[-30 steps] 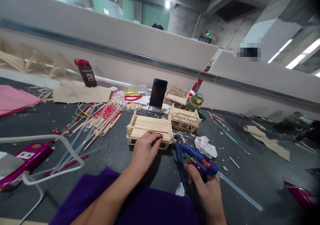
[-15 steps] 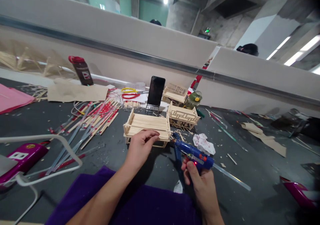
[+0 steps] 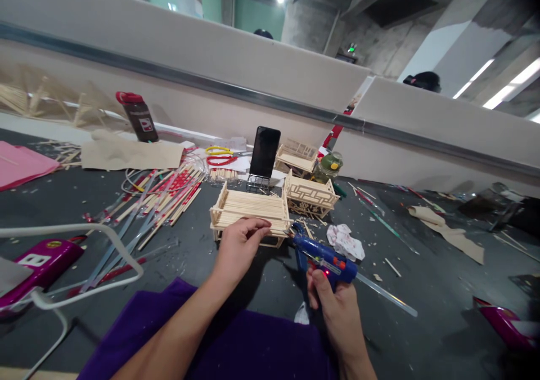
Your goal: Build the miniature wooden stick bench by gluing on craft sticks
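A small tray-like model built of pale wooden sticks (image 3: 248, 208) sits on the dark table (image 3: 422, 290) in front of me. My left hand (image 3: 240, 244) grips its near edge, fingers curled over the front rail. My right hand (image 3: 333, 298) is wrapped round the handle of a blue hot glue gun (image 3: 323, 255). A small red light glows on the gun, and its nozzle touches the model's near right corner. A clear glue stick pokes out of the gun's back end to the right.
A second stick model (image 3: 310, 195) and a third (image 3: 296, 156) stand behind, beside a black phone on a stand (image 3: 264, 155). A pile of sticks (image 3: 169, 197), a dark bottle (image 3: 138, 117), crumpled tissue (image 3: 345, 242), a pink case (image 3: 40, 262) and a white cable (image 3: 84, 267) lie around.
My right hand has lifted the glue gun and brought its nozzle up to the model's right corner. My left hand stays on the model's front edge.
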A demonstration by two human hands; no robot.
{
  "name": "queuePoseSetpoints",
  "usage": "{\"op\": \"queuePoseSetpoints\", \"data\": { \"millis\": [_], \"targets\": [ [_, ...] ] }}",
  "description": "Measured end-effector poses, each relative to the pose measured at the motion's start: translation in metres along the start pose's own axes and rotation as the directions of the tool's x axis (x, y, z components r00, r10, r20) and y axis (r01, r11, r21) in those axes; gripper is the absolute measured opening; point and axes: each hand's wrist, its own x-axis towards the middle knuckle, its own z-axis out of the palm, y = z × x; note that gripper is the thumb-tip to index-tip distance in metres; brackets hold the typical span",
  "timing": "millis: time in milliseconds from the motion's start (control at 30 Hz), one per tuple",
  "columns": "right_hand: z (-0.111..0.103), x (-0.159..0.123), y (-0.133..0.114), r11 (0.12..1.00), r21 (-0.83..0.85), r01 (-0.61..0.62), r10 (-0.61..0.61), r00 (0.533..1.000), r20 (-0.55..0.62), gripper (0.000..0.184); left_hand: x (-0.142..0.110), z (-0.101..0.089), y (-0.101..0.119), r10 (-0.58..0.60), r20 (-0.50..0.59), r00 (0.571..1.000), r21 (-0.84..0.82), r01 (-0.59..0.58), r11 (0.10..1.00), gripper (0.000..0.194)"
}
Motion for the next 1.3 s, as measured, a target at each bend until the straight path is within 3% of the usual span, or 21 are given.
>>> {"op": "queuePoseSetpoints", "data": {
  "millis": [567, 1300],
  "targets": [
    [-0.0026, 0.0011, 0.0020, 0.997, -0.068, 0.023, -0.022, 1.000, 0.008, 0.037, -0.0002, -0.0006, 0.0018, -0.002, -0.011, 1.000, -0.001, 0.002, 1.000, 0.010],
    [-0.0008, 0.0016, -0.0020, 1.000, -0.004, -0.027, 0.028, 1.000, 0.014, 0.039, -0.0010, 0.0002, 0.0033, -0.015, -0.011, 1.000, 0.015, 0.015, 1.000, 0.010]
  ]
}}
